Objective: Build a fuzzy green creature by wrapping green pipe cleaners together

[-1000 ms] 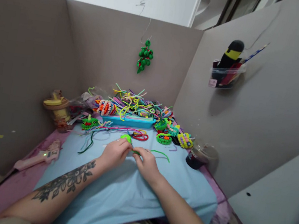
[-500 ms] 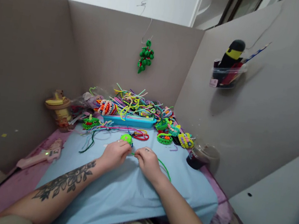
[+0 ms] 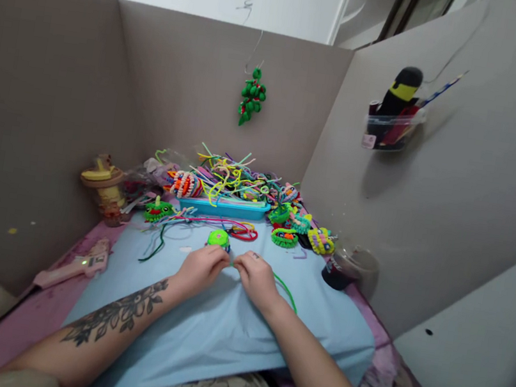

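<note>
A green pipe cleaner (image 3: 289, 294) runs out from under my right hand (image 3: 256, 277) and curves down over the blue cloth. My right fingers are pinched on it near its end. Close beside, my left hand (image 3: 202, 269) is closed with thumb and fingers together on the same green strand; a short bit shows between the two hands. Just beyond my left fingers sits a small bright green round piece (image 3: 219, 238) with darker blue at its lower edge, partly hidden by the hand.
Behind lies a blue tray (image 3: 224, 208) heaped with coloured pipe cleaners. Finished fuzzy pieces (image 3: 284, 237) stand at the right, near a dark cup (image 3: 339, 272). At the left are a pink glue gun (image 3: 76, 270) and a yellow-lidded cup (image 3: 106, 187). Grey panels enclose the table.
My left hand has shifted slightly down, showing more of the bright green piece. Both hands keep their pinch on the pipe cleaner, and the gap between them looks a little narrower.
</note>
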Demonstrator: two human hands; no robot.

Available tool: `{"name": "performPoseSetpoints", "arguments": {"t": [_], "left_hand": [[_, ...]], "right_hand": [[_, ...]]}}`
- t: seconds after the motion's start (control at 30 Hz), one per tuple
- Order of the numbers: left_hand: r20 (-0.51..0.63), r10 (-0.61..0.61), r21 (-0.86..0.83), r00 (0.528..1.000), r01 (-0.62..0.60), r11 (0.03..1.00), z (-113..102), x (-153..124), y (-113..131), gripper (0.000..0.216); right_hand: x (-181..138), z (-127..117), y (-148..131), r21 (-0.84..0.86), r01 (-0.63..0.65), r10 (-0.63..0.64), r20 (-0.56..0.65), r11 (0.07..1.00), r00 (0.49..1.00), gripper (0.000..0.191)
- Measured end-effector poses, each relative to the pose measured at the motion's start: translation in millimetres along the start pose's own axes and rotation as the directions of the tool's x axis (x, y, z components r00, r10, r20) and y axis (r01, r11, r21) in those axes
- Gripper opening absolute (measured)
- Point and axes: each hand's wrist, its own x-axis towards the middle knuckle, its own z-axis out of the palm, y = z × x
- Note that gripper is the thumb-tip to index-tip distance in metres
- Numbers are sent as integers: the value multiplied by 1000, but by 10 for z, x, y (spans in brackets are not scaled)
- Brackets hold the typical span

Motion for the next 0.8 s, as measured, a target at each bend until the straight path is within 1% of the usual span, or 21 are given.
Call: {"name": "performPoseSetpoints", "arguments": {"t": [0.03,0.1,0.13,0.2,0.23,0.27,0.3,0.43,0.5,0.57,0.63,0.7,0.8], "left_hand": [[-43,-26,-33,999,25,999,3,8,-28,10],[-164,-117,-86,980,104,991,12,46,-101,22],[-236,-180,-114,955,157,981,18,74,-143,24],[-375,-323,-181,869,273,945,34,131,-228,25],[-410,-376,-205,831,317,926,44,151,-268,27],[-420,-403,-209,813,345,915,53,160,-305,30],[-413,-404,-193,816,355,915,63,158,-336,36],[-282,-287,-41,916,287,957,83,65,-396,71],[-246,-238,10,939,248,969,83,22,-390,75],[-257,-193,35,947,208,977,83,11,-373,66],[-277,-156,32,948,172,985,86,22,-363,50],[-274,-164,-17,948,166,986,91,33,-373,35],[-263,-242,-135,934,213,968,85,34,-414,23]], "right_hand": [[33,-28,31,14,-5,5,-14,1000,1000,14],[142,-87,93,33,-23,24,-41,999,999,13],[214,-108,120,33,-35,36,-48,999,998,13],[368,-115,163,19,-62,62,-43,998,997,13],[437,-97,182,13,-68,68,-40,998,997,13],[492,-64,203,10,-72,72,-42,997,996,13],[530,-22,227,12,-74,74,-56,997,996,14],[502,165,338,9,-77,78,-166,997,983,15],[438,222,367,33,-29,34,-160,999,987,15],[389,258,356,90,49,-40,-96,995,995,14],[370,289,307,170,97,-95,-15,981,995,12],[373,323,242,246,80,-95,51,966,994,11],[383,361,160,311,-12,-18,92,950,996,11]]}}
